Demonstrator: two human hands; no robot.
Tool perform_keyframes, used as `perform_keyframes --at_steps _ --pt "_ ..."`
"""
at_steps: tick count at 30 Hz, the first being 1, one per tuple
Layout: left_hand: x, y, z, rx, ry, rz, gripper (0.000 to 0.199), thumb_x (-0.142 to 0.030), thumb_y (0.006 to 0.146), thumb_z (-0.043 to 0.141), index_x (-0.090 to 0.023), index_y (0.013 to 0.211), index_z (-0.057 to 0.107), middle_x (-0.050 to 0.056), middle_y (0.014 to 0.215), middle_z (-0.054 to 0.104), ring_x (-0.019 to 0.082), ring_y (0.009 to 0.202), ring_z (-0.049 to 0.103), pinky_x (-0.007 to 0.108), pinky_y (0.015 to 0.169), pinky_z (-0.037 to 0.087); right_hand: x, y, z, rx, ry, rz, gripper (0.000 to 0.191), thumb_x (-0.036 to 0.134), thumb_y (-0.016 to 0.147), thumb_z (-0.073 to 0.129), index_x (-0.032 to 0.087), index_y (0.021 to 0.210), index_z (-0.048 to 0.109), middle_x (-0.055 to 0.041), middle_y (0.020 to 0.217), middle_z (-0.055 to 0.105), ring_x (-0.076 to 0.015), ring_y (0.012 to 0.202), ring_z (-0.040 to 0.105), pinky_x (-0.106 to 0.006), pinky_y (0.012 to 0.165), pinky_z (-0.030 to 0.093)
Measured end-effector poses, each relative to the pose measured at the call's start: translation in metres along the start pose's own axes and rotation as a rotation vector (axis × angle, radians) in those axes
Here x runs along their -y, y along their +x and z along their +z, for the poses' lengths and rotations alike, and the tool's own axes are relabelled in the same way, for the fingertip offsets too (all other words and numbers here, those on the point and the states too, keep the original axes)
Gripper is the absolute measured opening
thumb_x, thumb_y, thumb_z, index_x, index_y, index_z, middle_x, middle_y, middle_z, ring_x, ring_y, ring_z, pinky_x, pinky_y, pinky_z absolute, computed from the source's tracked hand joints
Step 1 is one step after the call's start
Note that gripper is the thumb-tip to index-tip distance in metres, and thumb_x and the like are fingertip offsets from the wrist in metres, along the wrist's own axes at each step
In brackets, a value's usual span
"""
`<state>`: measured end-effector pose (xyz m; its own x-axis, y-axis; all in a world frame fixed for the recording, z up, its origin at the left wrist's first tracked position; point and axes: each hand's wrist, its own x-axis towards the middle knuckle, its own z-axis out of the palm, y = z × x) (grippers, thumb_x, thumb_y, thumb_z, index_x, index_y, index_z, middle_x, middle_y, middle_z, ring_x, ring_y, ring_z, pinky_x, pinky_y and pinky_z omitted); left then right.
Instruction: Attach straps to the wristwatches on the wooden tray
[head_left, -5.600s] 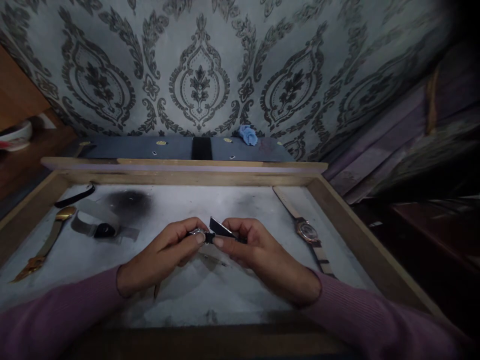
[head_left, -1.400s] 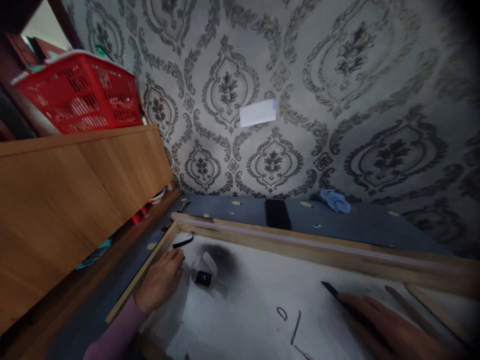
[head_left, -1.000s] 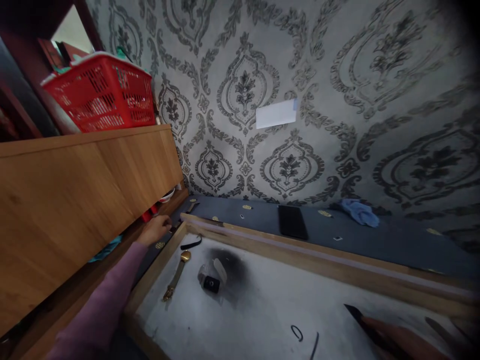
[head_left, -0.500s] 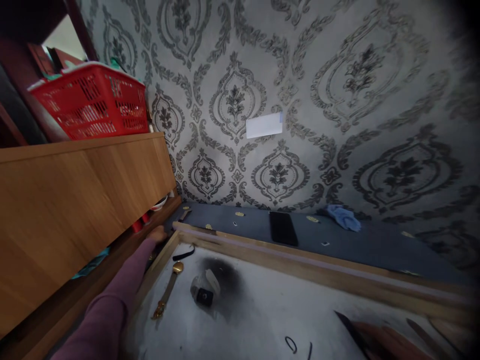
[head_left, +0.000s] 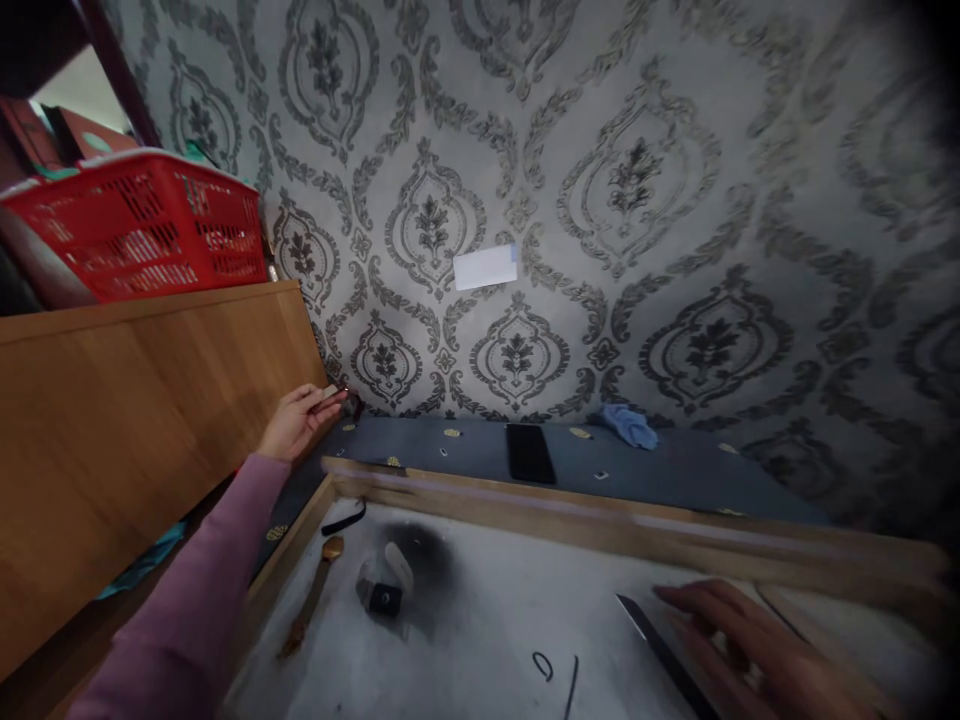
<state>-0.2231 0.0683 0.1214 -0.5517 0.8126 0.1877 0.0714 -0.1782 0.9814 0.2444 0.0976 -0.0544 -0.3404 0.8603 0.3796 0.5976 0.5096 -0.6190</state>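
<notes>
Beyond the far left corner of a shallow wooden tray (head_left: 487, 500) with a white floor, seen from the head camera, a person's left hand (head_left: 296, 422) pinches a slim pale item (head_left: 328, 394) with a dark end, too small to identify. Over the tray's right side, the right hand (head_left: 757, 640) curves loosely beside a black, slant-tipped blade (head_left: 664, 656); whether the fingers grip it cannot be told. Within the tray's left part lie a black curved strap (head_left: 343, 522), a gold-cased wristwatch (head_left: 319, 585) and a black square-faced smartwatch (head_left: 385, 600); nearer its middle, a thin black loop (head_left: 542, 667) beside a thin black strip (head_left: 572, 688). Behind the tray, a flat black rectangular slab (head_left: 530, 453) and a crumpled light-blue cloth (head_left: 630, 426) rest on dark blue patterned fabric (head_left: 409, 442). Left of the tray stands a wooden cabinet (head_left: 150, 400), topped by a red plastic basket (head_left: 150, 225).
</notes>
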Motion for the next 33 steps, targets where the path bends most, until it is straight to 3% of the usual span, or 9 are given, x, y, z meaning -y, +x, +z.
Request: perform_keyframes --at_steps 1,3,7,9,12,19,24,29,33 --pt "-0.004 -0.013 0.011 0.052 -0.043 0.003 0.007 -0.02 0.091 0.057 -0.014 0.091 0.06 0.007 0.107 0.065 0.02 0.1 0.063 0.03 0.077 0.055 0.018 0.002 -0.005 0.047 0.105 0.028 0.035 0.049 0.086 0.045 0.025 0.092 0.07 -0.0096 0.094 0.069 -0.0247 0.075 0.067 -0.033 0.055 0.054" --pt "-0.007 -0.045 0.037 0.174 -0.113 -0.018 0.018 -0.015 0.087 0.06 -0.015 0.07 0.053 0.005 0.101 0.067 0.019 0.106 0.063 0.019 0.07 0.054 0.06 0.005 -0.013 0.199 0.35 0.12 0.037 0.053 0.083 0.051 0.023 0.091 0.07 -0.0094 0.09 0.069 -0.0243 0.079 0.066 -0.031 0.06 0.053" --pt "-0.002 -0.121 0.089 0.448 -0.198 -0.177 0.025 -0.022 0.078 0.07 -0.017 0.066 0.049 0.004 0.097 0.068 0.02 0.107 0.063 0.013 0.06 0.053 0.128 0.007 -0.021 0.441 0.997 0.386 0.042 0.051 0.084 0.058 0.016 0.105 0.066 -0.0117 0.096 0.069 -0.0199 0.083 0.065 -0.025 0.059 0.048" --pt "0.003 -0.154 0.107 0.588 -0.183 -0.243 0.028 -0.03 0.077 0.072 -0.017 0.065 0.05 0.003 0.101 0.066 0.02 0.1 0.064 0.015 0.06 0.054 0.14 0.008 -0.019 0.457 1.294 0.412 0.043 0.051 0.082 0.062 0.016 0.107 0.065 -0.0124 0.1 0.069 -0.0194 0.087 0.064 -0.023 0.059 0.046" --pt "0.013 -0.186 0.123 0.697 -0.148 -0.269 0.027 -0.033 0.08 0.07 -0.016 0.066 0.054 0.005 0.107 0.063 0.019 0.095 0.062 0.02 0.065 0.055 0.135 0.005 -0.015 0.381 1.47 0.386 0.037 0.047 0.082 0.064 0.015 0.098 0.069 -0.0109 0.098 0.069 -0.0177 0.088 0.064 -0.019 0.057 0.044" --pt "0.048 -0.197 0.131 0.842 -0.146 -0.25 0.02 -0.029 0.089 0.058 -0.017 0.074 0.056 0.003 0.085 0.06 0.016 0.08 0.06 0.022 0.062 0.049 0.111 0.0 -0.009 0.128 1.401 0.388 0.022 0.036 0.073 0.076 0.015 0.079 0.07 -0.0021 0.074 0.068 -0.0089 0.062 0.059 -0.017 0.05 0.041" --pt "0.055 -0.2 0.136 1.006 0.063 -0.123 0.015 -0.032 0.092 0.053 -0.018 0.092 0.058 0.003 0.088 0.062 0.016 0.082 0.059 0.028 0.076 0.046 0.11 -0.002 -0.003 0.11 1.24 0.329 0.023 0.038 0.076 0.072 0.015 0.074 0.071 -0.0023 0.07 0.067 -0.0097 0.06 0.057 -0.019 0.051 0.04" --pt "0.057 -0.204 0.142 1.04 0.164 -0.123 0.023 -0.037 0.092 0.049 -0.016 0.092 0.059 -0.003 0.066 0.047 0.011 0.059 0.043 0.022 0.054 0.037 0.113 -0.006 0.002 0.082 1.161 0.296 0.02 0.036 0.076 0.072 0.016 0.075 0.073 -0.0014 0.068 0.066 -0.0101 0.059 0.054 -0.022 0.053 0.04" --pt "0.061 -0.2 0.138 1.057 0.118 -0.136 0.025 -0.036 0.093 0.048 -0.015 0.084 0.058 -0.006 0.059 0.037 0.009 0.051 0.031 0.021 0.049 0.028 0.115 -0.006 -0.003 0.127 1.213 0.352 0.022 0.036 0.077 0.071 0.015 0.071 0.074 -0.0028 0.067 0.066 -0.0102 0.061 0.053 -0.022 0.055 0.038"
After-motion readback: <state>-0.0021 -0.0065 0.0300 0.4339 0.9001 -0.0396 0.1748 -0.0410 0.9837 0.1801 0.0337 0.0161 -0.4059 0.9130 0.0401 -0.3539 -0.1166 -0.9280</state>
